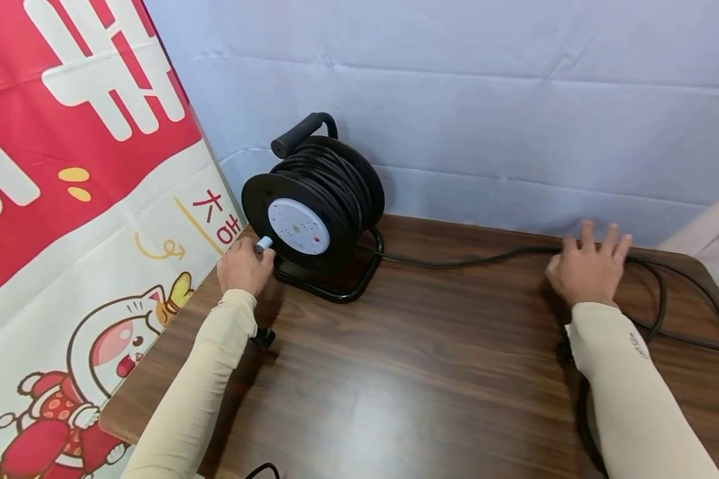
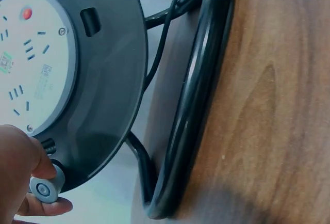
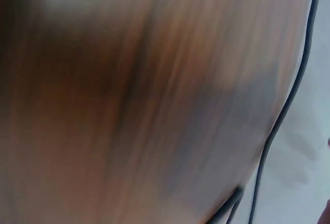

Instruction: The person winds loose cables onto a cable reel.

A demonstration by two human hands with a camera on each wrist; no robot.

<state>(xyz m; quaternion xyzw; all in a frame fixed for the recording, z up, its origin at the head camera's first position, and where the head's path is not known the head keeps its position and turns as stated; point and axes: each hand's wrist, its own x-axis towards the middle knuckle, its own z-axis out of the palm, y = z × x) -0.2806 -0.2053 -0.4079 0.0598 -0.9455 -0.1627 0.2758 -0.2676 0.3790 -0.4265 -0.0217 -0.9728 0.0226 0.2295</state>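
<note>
Black cable (image 1: 467, 264) is wound in many turns on a black plastic drum reel (image 1: 320, 199) with a round white socket panel (image 1: 298, 226), a red button on its face and a black handle (image 1: 299, 135) on top. The reel stands on a bent black tubular frame (image 1: 359, 286) at the far left of the brown wood-grain desk (image 1: 407, 372), near a red-and-white printed banner (image 1: 126, 219). At the reel's front, the left hand (image 1: 244, 267) has its grip clamped on a pale grey cylindrical knob (image 1: 263, 244), thumb and fingers around it. From the reel, a length of cable runs along the back of the desk to the right hand (image 1: 590, 266), whose grip is apart, fingers spread above the line; whether they touch it I cannot tell. Beyond that hand, the cable lies in loose loops near the desk's right edge.
</note>
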